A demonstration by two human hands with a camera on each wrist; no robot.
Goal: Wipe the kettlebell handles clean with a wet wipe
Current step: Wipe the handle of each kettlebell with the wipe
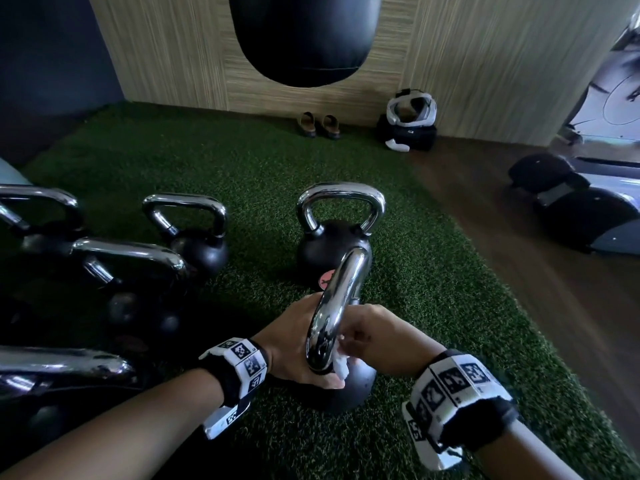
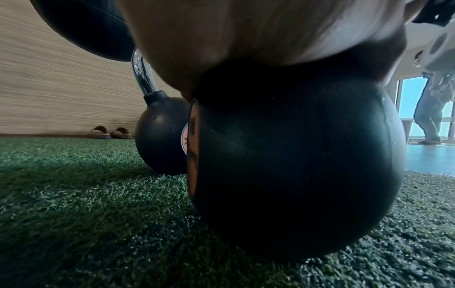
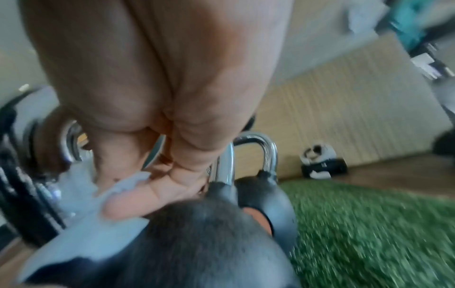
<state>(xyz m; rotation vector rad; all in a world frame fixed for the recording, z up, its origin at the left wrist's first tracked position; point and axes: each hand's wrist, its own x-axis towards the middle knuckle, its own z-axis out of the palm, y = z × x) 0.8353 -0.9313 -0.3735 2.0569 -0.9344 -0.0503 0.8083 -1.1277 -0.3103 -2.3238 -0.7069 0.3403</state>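
Note:
A black kettlebell (image 1: 358,384) stands on green turf right in front of me, its chrome handle (image 1: 341,306) seen edge-on. My left hand (image 1: 294,348) cups the top of the ball on the left, thumb curled round the handle's near leg; the left wrist view shows my palm (image 2: 246,29) lying over the ball (image 2: 295,165). My right hand (image 1: 374,337) pinches a white wet wipe (image 1: 341,365) against the base of that near leg. In the blurred right wrist view my fingers (image 3: 138,198) press the wipe (image 3: 98,224) onto the ball (image 3: 197,243).
Another kettlebell (image 1: 332,251) stands just behind, and several more (image 1: 201,251) crowd the left. A punching bag (image 1: 304,39) hangs above the turf (image 1: 433,289). Slippers (image 1: 318,124) and a black bag (image 1: 412,133) lie by the wall; a machine (image 1: 581,209) stands on the wooden floor at right.

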